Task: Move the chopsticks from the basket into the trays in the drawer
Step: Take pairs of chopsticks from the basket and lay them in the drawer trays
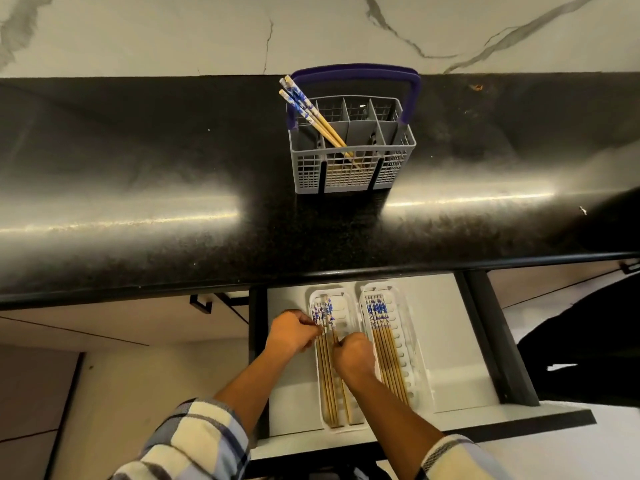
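Both hands work over the left tray [348, 308] in the open drawer [446, 341]; the left hand [292, 332] sits at the tray's left edge with its fingers [313, 328] pinched shut on the chopsticks in the left tray [327, 375], just below their blue-and-white patterned ends; the right hand [353, 355] lies over the middle of the same tray, its fingers [337, 342] curled closed around one of those sticks; the sticks lie lengthwise in the tray, patterned ends toward the desk [173, 168], bare wooden tips toward the person; both forearms reach in from below, with plaid sleeves [194, 441] pushed up.

The right tray [405, 317] lies just beside the left one, parallel to it; it holds the chopsticks in the right tray [386, 351], laid side by side and pointing the same way, untouched by either hand.

On the dark desk above the drawer stands the grey basket [349, 174] with its purple handle [353, 71] upright; the chopsticks in the basket [311, 112] lean to the left out of a front compartment, patterned ends up and sticking above the rim; I cannot tell exactly how many remain; a pale marbled wall [311, 29] rises behind the desk.
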The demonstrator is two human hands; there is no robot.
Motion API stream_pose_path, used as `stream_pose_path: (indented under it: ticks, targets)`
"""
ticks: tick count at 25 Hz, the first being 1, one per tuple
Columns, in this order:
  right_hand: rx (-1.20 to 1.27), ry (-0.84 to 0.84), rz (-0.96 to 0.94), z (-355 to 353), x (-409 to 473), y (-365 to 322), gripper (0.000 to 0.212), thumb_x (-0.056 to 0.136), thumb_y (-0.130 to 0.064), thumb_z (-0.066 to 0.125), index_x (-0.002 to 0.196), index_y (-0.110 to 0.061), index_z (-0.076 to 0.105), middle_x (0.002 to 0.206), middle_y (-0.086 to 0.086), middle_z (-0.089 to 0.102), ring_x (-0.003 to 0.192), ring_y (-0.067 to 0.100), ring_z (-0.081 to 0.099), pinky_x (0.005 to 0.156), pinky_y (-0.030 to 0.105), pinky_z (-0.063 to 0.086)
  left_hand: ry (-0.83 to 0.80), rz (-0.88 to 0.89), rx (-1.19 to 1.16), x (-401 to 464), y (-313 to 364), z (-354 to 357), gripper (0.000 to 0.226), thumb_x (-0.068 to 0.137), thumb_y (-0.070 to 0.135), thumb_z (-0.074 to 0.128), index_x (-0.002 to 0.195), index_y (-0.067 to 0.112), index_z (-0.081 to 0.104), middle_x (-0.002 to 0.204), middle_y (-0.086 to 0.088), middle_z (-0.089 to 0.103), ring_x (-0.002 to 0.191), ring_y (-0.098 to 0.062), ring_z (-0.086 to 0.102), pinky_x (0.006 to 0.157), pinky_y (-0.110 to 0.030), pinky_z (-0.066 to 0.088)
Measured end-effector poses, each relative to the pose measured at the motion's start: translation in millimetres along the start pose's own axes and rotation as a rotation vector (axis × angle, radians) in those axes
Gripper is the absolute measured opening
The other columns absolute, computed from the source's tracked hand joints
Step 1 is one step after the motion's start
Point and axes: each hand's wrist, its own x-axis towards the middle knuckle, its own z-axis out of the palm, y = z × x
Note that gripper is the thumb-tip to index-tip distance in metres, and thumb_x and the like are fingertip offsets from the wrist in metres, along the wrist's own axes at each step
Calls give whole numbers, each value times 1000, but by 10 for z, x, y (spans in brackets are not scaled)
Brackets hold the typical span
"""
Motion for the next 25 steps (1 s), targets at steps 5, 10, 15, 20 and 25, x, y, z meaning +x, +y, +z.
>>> stream_pose_path:
  ticks: [5,10,15,20,25]
  targets:
    - [-87,35,89,91,51,-56,21,99,-22,54,103,-5,67,96,9,71,75,18,64,59,22,51,-43,-40,67,76,-62,35,7,89,19,71,93,14,68,84,-4,69,77,-17,70,76,-30,61]
    - [-190,47,83,181,48,-104,25,103,-19,45,116,-7,62,113,9,69,101,20,68,75,24,51,-64,-105,19,125,-100,54,17,90,17,69,105,9,68,95,-8,71,78,-17,70,65,-22,60]
    - [-209,51,56,198,35,-140,24,103,-15,45,112,-7,65,108,8,70,98,21,68,75,26,54,-71,-115,-35,126,-114,40,16,90,12,68,106,10,67,99,-11,70,83,-20,71,69,-27,61]
    - [-233,70,99,183,-17,-87,23,102,-23,50,114,-9,64,106,6,71,94,18,70,75,25,57,-72,-141,-78,134,-108,47,17,90,10,68,106,10,67,96,-9,69,82,-18,71,66,-24,61]
    - [-260,35,57,179,7,-132,24,102,-20,48,116,-8,64,111,7,70,99,19,69,75,24,54,-60,-123,-78,96,-96,40,8,89,13,69,89,18,63,96,-9,70,88,-21,72,75,-30,62]
